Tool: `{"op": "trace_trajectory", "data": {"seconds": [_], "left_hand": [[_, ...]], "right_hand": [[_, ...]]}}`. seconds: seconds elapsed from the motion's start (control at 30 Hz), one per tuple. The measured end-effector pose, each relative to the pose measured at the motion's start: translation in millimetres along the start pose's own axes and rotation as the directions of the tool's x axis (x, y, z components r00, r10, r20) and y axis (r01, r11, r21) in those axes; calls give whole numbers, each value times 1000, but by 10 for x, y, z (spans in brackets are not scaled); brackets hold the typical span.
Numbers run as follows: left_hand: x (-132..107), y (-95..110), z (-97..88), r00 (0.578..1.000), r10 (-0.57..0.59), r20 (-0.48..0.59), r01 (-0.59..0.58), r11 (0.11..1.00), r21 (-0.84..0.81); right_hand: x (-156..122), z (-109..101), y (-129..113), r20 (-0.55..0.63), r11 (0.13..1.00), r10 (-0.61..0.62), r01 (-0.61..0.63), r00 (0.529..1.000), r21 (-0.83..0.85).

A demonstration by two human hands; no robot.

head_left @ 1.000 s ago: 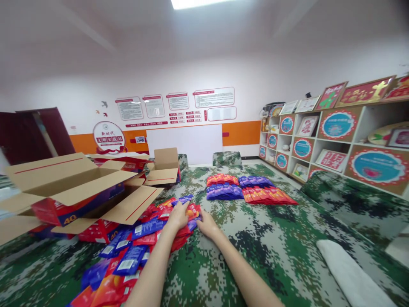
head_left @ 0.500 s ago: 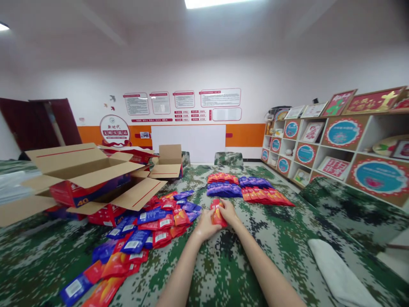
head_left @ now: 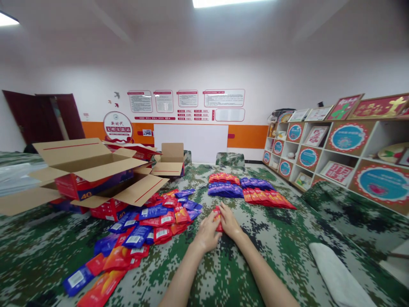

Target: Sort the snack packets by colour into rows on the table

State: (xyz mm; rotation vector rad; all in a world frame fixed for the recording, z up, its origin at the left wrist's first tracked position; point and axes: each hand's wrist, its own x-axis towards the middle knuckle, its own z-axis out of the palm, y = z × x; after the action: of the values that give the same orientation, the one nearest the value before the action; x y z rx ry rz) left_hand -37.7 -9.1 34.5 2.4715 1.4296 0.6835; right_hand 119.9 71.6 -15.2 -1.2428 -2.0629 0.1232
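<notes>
Both hands are together at the middle of the camouflage-patterned tablecloth (head_left: pixel 271 230), over one small red packet (head_left: pixel 219 226). My left hand (head_left: pixel 207 232) closes on the packet's left side, its fingers lying across it. From the right, my right hand (head_left: pixel 229 222) grips the same packet, which is mostly hidden beneath the fingers. Just beyond them lie neat overlapping rows: a purple row (head_left: pixel 225 190), a red row (head_left: pixel 266 198), another purple row (head_left: pixel 256 183) and another red row (head_left: pixel 223 178). A loose heap of red and blue packets (head_left: pixel 156 212) spreads to the left.
Open cardboard boxes (head_left: pixel 96 170) stand stacked at the left, flaps spread, and a smaller open box (head_left: pixel 169 160) stands behind. A folded white cloth (head_left: pixel 335 273) lies at the right front. A white shelf unit (head_left: pixel 319 149) lines the right wall.
The red packet has been lowered and tilted flatter, and my fingers now cover more of it. My hands have come slightly nearer to me. The view has shifted slightly.
</notes>
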Motion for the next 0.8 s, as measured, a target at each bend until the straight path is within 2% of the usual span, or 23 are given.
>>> {"op": "trace_trajectory", "data": {"seconds": [0.1,0.23,0.37,0.47,0.53,0.63,0.8], "left_hand": [[4,4,4,999,44,13,-44,998,-44],[-24,-5,-71,998,53,17,-52,997,-49],[-44,-10,-158,998,60,23,-60,998,1],[-22,-2,-134,995,100,14,-101,994,36],[-1,-9,-73,993,109,36,-111,992,53],[14,-49,33,992,96,85,-102,992,69],[7,-110,111,987,92,132,-100,993,57]], "right_hand": [[-27,29,4,72,997,-47,42,996,59],[-34,51,13,80,995,-77,72,994,71],[10,14,2,-3,1000,-6,6,1000,18],[43,-27,-19,-61,999,16,-19,998,-33],[40,-48,-29,-15,999,-30,29,999,-12],[9,-62,-20,120,994,-105,99,987,49],[-6,-46,49,233,996,-86,77,969,46]]}}
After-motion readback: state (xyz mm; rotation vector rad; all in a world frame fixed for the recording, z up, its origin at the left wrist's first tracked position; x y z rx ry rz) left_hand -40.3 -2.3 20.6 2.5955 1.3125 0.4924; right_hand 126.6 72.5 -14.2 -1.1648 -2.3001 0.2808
